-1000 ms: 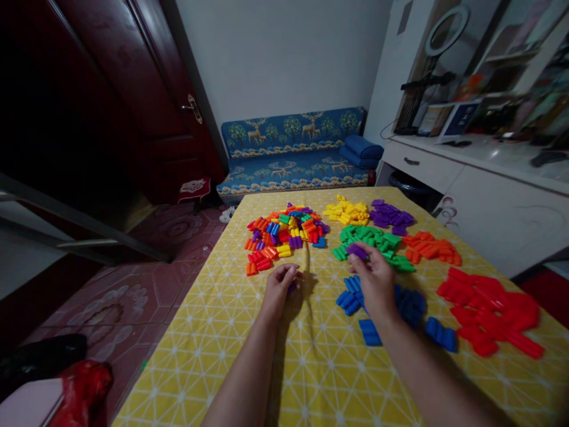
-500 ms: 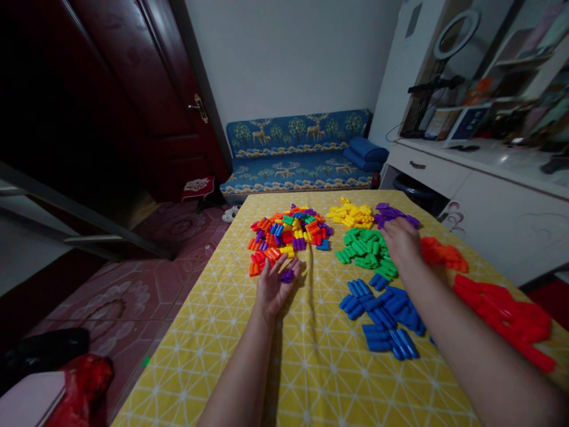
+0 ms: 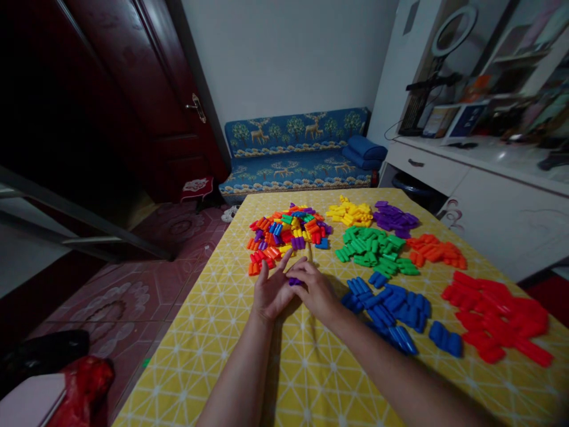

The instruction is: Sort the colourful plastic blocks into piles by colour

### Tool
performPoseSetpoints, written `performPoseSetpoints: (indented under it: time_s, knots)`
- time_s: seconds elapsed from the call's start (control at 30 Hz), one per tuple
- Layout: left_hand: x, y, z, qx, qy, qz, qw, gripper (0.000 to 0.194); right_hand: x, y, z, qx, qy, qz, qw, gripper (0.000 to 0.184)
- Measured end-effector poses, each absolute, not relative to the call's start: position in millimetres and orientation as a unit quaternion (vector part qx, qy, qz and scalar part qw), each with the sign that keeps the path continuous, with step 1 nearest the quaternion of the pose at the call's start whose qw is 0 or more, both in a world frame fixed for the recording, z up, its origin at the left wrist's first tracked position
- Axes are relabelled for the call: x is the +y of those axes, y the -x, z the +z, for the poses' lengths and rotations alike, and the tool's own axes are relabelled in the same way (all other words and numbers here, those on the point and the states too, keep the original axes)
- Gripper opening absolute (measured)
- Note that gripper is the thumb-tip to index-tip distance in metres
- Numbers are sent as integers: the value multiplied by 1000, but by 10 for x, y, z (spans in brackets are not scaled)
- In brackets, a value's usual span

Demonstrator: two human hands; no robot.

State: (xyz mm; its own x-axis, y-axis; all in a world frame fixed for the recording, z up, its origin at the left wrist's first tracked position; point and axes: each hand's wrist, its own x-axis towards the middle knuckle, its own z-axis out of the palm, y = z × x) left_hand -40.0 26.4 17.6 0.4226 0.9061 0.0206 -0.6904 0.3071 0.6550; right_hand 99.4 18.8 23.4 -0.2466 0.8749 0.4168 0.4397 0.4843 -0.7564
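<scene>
My left hand [image 3: 272, 295] is turned palm up above the table, its fingers spread. Over that palm, my right hand [image 3: 318, 292] pinches a small purple plastic block [image 3: 294, 281], partly hidden by the fingers. Just beyond both hands lies a pile of mixed-colour blocks [image 3: 288, 230]. To the right are single-colour groups: yellow blocks [image 3: 349, 213], purple blocks [image 3: 395, 219], green blocks [image 3: 371, 246], orange blocks [image 3: 436, 252], blue blocks [image 3: 398, 305] and red blocks [image 3: 498, 314]. My right forearm passes in front of some of the blue ones.
The table wears a yellow patterned cloth [image 3: 213, 338]. Behind it stands a blue sofa [image 3: 293, 154]. A white cabinet [image 3: 498, 201] with a ring light [image 3: 454, 31] is on the right, and a dark red door [image 3: 146, 89] on the left.
My right hand carried a purple block to the purple group, then came back left to my left palm. My left hand turned palm up and opened, showing a purple block.
</scene>
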Motion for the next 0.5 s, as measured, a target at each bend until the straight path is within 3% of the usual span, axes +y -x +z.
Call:
performPoseSetpoints:
  time_s: [0.13,0.23,0.37,0.5]
  knots:
    - [252,366,178,175,-319,491,791,80,358,-1257,252,-609,457,375,528,19]
    - [267,359,167,170,-330,470,801,74,626,-1655,361,-383,484,471,630,22]
    - [318,361,110,166,-334,463,804,64,1029,-2288,648,-233,486,443,717,21]
    - [363,350,55,171,-337,458,805,58,1205,-2540,847,-161,474,430,751,21]
